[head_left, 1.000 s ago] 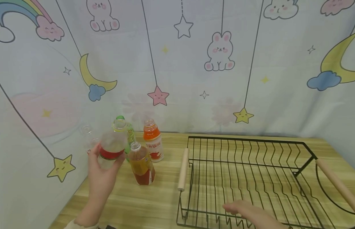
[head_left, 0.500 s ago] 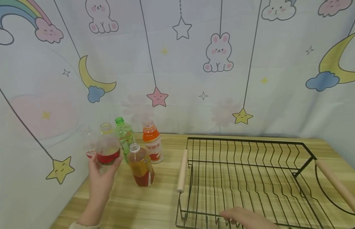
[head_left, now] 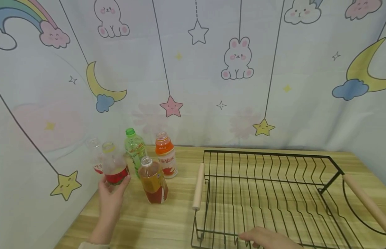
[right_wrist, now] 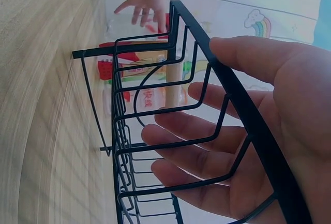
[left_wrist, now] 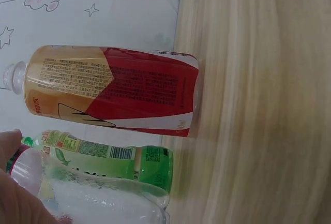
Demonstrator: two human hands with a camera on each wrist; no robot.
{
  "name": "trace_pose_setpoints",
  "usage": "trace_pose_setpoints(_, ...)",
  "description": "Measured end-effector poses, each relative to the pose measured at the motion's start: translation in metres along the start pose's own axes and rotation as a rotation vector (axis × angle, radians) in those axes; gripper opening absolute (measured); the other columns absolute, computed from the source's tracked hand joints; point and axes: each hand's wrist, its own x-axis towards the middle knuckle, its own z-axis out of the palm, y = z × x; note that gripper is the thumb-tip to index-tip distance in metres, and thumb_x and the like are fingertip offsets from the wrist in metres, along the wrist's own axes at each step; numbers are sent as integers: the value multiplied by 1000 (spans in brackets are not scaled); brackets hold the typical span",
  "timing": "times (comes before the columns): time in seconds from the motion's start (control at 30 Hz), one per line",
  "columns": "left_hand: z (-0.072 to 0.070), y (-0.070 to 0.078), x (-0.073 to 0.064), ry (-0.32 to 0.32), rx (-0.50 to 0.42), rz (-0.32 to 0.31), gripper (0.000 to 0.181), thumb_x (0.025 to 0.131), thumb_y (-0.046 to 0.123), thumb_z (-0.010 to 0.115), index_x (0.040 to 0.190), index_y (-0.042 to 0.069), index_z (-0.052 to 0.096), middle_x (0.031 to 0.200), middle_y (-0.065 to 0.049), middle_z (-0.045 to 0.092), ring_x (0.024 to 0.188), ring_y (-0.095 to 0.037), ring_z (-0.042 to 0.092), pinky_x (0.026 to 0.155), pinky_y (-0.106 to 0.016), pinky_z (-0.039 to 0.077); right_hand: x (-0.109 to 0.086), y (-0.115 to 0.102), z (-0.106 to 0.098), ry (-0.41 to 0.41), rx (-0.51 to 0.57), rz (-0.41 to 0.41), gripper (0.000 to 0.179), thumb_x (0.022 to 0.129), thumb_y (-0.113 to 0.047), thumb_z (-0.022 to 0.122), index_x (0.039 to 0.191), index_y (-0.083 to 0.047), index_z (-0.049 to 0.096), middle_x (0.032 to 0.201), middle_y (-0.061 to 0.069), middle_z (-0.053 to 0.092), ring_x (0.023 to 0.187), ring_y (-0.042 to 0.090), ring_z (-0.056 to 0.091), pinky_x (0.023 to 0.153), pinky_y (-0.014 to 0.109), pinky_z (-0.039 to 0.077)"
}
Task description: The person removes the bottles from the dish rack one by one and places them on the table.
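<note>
At the left of the head view, my left hand grips a clear bottle with a red label and a yellow ring at its neck. Thumb and fingers wrap its lower part; it tilts slightly. In the left wrist view, the clear bottle has its base close to the tabletop. Beside it stand a green bottle, a yellow-and-red labelled bottle and, behind, another clear bottle. My right hand hovers at the front rail of the black dish rack, fingers loosely extended, holding nothing.
An orange-and-white bottle stands behind the yellow-and-red one. The dish rack has wooden handles and takes up the right of the wooden table. A patterned curtain hangs behind and along the left.
My left hand has brought the clear bottle down and slightly left, toward the tabletop beside the other bottles. The right hand has barely moved.
</note>
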Motion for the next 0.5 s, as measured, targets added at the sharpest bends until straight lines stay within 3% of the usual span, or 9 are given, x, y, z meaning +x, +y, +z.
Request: trace_pose_setpoints(0.5, -2, -14, 7, -6, -7, -28, 94, 92, 36, 64, 152, 5, -1, 156, -27, 7, 141, -46, 13, 109, -63, 22, 1, 0, 4, 58, -105, -67, 38, 92, -16, 63, 123, 6, 57, 107, 14, 63, 87, -1, 55, 60, 19, 48)
